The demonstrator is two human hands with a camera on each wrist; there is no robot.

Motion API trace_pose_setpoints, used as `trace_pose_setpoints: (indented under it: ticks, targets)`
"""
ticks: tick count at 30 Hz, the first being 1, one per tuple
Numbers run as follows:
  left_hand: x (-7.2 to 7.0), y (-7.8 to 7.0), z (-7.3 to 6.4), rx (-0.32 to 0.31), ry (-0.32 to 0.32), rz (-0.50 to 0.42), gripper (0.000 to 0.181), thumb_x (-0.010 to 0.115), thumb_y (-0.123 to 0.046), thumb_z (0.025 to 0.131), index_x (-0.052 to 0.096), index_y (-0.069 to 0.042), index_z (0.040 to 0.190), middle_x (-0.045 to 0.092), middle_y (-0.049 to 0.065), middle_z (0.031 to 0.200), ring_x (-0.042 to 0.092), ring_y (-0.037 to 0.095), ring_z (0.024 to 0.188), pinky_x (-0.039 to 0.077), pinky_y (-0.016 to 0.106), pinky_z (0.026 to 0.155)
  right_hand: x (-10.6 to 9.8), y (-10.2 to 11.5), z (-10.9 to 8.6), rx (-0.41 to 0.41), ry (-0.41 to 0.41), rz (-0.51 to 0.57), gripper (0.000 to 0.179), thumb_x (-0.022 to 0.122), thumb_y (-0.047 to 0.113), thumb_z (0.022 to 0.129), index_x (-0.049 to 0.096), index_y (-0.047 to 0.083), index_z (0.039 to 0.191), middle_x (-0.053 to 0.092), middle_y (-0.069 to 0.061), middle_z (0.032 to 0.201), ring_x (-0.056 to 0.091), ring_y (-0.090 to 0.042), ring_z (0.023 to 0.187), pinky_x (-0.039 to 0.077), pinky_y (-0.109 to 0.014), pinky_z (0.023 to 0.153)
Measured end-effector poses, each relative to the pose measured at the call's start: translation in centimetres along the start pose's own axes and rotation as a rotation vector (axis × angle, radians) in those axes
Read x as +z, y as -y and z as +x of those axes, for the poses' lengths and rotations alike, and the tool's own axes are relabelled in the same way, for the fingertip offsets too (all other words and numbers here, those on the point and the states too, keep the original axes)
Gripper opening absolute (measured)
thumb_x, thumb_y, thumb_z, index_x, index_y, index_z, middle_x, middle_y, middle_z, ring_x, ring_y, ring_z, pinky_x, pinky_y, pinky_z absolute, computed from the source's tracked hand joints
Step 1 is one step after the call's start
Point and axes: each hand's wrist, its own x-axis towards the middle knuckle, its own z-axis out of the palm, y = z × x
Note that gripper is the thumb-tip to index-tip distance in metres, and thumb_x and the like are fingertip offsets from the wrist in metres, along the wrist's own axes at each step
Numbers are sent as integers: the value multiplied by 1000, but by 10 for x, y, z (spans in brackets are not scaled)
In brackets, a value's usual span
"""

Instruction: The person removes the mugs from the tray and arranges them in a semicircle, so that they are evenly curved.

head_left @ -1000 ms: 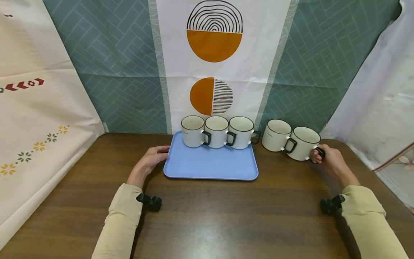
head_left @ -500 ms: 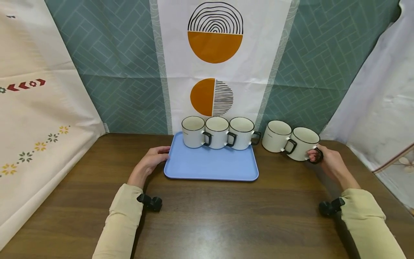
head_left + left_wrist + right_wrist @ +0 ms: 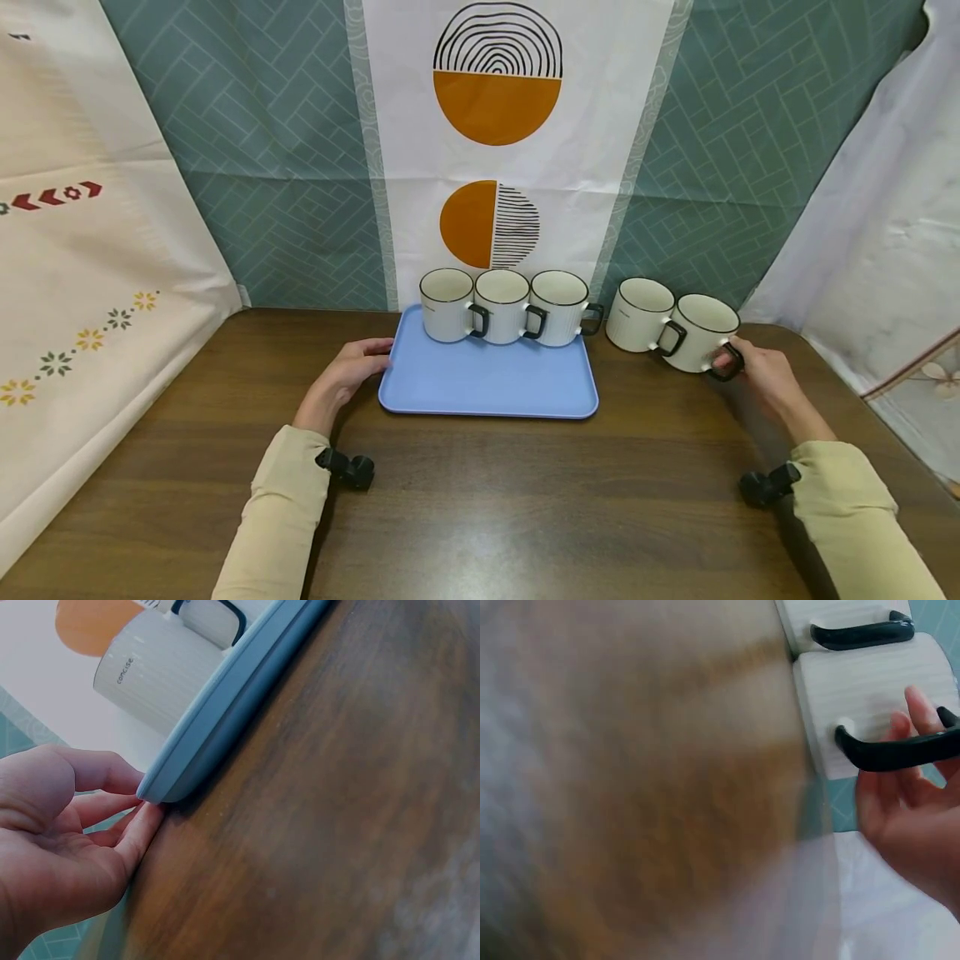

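In the head view, the left hand pinches the left edge of a light blue rectangular tray. Its thumb is above the rim and its fingers are below, as the left wrist view shows. A row of three white mugs with black rims and handles, the middle one among them, stands along the tray's back. Right of the tray stand two similar mugs side by side. The right hand holds the outer mug by its black handle, its fingertips passing between handle and body. The inner mug stands directly beside it.
The mugs and tray are near the back edge of a dark brown wooden table. A green patterned cloth with a white printed panel hangs behind. Pale cloths flank the table on both sides.
The outer mug has shifted slightly left toward its neighbour, and its handle has turned a little toward the front, with the right hand following. The left hand and tray stay put.
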Motion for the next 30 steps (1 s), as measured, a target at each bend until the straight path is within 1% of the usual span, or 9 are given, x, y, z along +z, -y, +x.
trace_pose_setpoints:
  ticks: [3, 5, 8, 12, 16, 20, 24, 26, 30]
  targets:
    - [0, -1, 0, 2, 0, -3, 51, 47, 5, 94, 33, 12, 143, 36, 29, 145, 41, 34, 125, 34, 44, 106, -4, 8, -3, 59, -84, -304, 49, 43, 42, 101, 73, 5, 89, 63, 13, 79, 56, -1, 76, 44, -24, 70]
    - [0, -1, -1, 2, 1, -5, 51, 47, 5, 94, 33, 12, 143, 35, 29, 145, 41, 34, 125, 34, 44, 106, -5, 13, -4, 73, -144, -401, 47, 45, 45, 99, 69, 5, 100, 60, 15, 83, 53, -3, 77, 42, -29, 70]
    - [0, -2, -1, -1, 3, -4, 52, 48, 4, 94, 33, 12, 143, 35, 29, 145, 41, 35, 126, 34, 44, 107, -4, 21, -5, 22, -255, -379, 28, 50, 38, 97, 65, 15, 97, 55, 17, 81, 52, -2, 76, 42, -24, 69]
    - [1, -1, -1, -5, 2, 0, 52, 48, 4, 95, 33, 12, 143, 35, 29, 145, 40, 35, 126, 34, 44, 107, 7, 36, -3, -120, -318, -207, 12, 52, 22, 97, 61, 25, 89, 58, 22, 77, 54, 3, 73, 44, -10, 66]
    - [-1, -1, -1, -7, 0, -2, 51, 48, 4, 95, 33, 12, 143, 35, 29, 145, 40, 34, 126, 33, 44, 107, 31, 53, 0, -237, -239, -172, 8, 52, 20, 99, 60, 19, 95, 62, 19, 82, 58, 2, 75, 47, -9, 68]
    - [-2, -1, -3, -13, -1, -1, 51, 47, 3, 95, 33, 11, 144, 34, 28, 146, 40, 35, 126, 33, 44, 108, 62, 61, 7, -298, -92, -126, 16, 53, 19, 100, 60, 7, 107, 66, 12, 90, 62, -1, 83, 49, -13, 74]
    - [-1, -1, -4, -14, 2, 3, 51, 47, 3, 96, 33, 11, 144, 34, 29, 146, 39, 35, 127, 32, 44, 108, 92, 63, 17, -257, 35, -170, 42, 51, 23, 101, 50, -11, 127, 65, -11, 113, 62, -2, 95, 48, -18, 85]
    - [-1, -2, -4, -10, 4, -2, 51, 47, 3, 96, 33, 11, 144, 33, 29, 146, 39, 36, 127, 32, 44, 108, 105, 61, 22, -215, 77, -175, 50, 49, 25, 102, 43, -13, 134, 58, -24, 125, 60, -10, 107, 45, -24, 95]
    - [1, -2, -2, 0, 10, -13, 51, 47, 3, 95, 33, 12, 144, 33, 29, 146, 40, 36, 127, 32, 45, 108, 127, 57, 29, -104, 87, -121, 57, 50, 27, 101, 38, -13, 139, 44, -30, 139, 47, -30, 126, 38, -38, 105]
